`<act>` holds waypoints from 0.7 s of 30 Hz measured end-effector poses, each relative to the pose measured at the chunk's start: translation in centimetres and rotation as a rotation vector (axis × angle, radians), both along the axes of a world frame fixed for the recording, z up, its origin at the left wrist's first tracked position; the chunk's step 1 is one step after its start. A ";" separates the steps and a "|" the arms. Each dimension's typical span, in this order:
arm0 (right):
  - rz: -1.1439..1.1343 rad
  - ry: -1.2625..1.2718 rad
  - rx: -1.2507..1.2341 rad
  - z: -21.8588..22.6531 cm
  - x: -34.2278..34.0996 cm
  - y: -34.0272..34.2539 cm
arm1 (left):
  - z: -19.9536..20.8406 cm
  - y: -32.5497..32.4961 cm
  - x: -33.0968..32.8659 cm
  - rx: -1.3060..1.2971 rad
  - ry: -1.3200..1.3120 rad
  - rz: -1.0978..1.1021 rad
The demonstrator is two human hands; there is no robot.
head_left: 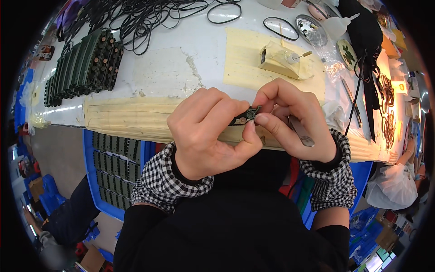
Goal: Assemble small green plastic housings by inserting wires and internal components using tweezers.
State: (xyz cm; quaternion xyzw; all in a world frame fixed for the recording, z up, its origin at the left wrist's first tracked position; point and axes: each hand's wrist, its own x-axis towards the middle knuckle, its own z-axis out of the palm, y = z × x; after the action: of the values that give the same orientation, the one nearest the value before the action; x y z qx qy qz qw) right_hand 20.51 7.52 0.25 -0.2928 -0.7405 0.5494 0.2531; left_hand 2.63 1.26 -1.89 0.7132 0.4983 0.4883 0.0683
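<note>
Over the table's front edge, my left hand [210,133] is closed, pinching a small dark green wheeled piece [244,118] between thumb and fingers. The piece has toothed wheels and a copper-coloured disc, like a toy tank's running gear. At its right end, the thumb and fingertips of my right hand [292,115] close on it. Metal tweezers [301,131] are tucked in that same hand, their rounded end sticking out below the fingers. Much of the piece is hidden behind my fingers.
Similar green wheeled pieces [86,63] stand in a row at the left; black rubber loops [145,18] lie behind. A cream block with a small bottle [283,61] sits on yellow paper. A blue tray [104,206] of green pieces is below left. A metal tool [352,102] lies right.
</note>
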 end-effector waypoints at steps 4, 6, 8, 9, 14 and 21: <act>0.011 -0.025 -0.006 0.1 0.2 0.2 | -0.1 0.0 0.1 0.000 0.004 0.017; 0.008 -0.029 -0.023 0.2 0.3 0.2 | -0.2 0.0 0.2 0.021 0.006 0.030; -0.013 0.001 -0.038 0.2 0.1 0.0 | -0.1 0.1 0.3 0.026 0.009 0.043; -0.023 -0.018 -0.031 0.4 0.1 0.0 | 0.0 0.0 0.4 0.021 0.011 0.048; -0.209 -0.103 0.107 2.4 0.7 -0.7 | 0.6 -0.5 0.8 0.000 0.133 0.175; -0.368 -0.142 0.184 1.7 1.7 -3.9 | -0.6 -0.5 0.9 0.021 0.222 0.246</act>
State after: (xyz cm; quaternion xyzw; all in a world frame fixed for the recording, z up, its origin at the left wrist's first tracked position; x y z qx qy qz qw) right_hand 22.24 3.64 1.97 -0.4369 -0.7375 0.4020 0.3219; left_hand 3.57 0.75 -2.47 0.6970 0.5813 0.4162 -0.0551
